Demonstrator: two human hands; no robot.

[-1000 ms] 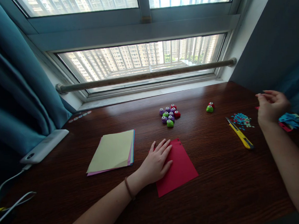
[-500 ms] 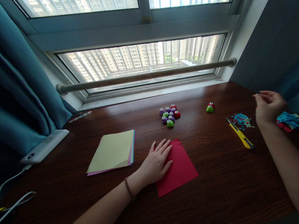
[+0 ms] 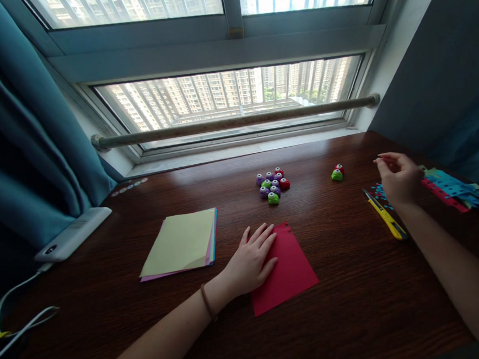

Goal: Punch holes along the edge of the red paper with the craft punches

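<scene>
My left hand (image 3: 256, 258) lies flat with its fingers spread on a sheet of red paper (image 3: 287, 281). A few small dark marks or holes show near the sheet's top right corner. My right hand (image 3: 399, 175) is raised at the right, thumb and fingertips pinched together; whatever they hold is too small to name. Under and beside it are tiny blue and red paper bits (image 3: 379, 192), partly hidden by the hand. A yellow utility knife (image 3: 385, 215) rests left of my right forearm, its blade tip pointing towards the window.
Several purple, green and red eyeball-topped pieces (image 3: 273, 185) cluster mid-table, with a green and red pair (image 3: 337, 174) farther right. Coloured paper (image 3: 180, 239) is stacked at left. Cut paper strips (image 3: 458, 187) lie at far right. A white power strip (image 3: 73, 234) sits by the curtain (image 3: 22, 108).
My right hand has moved left, from beside the strips to over the paper bits, still pinched. More of the strips now shows. My left hand has stayed on the red paper.
</scene>
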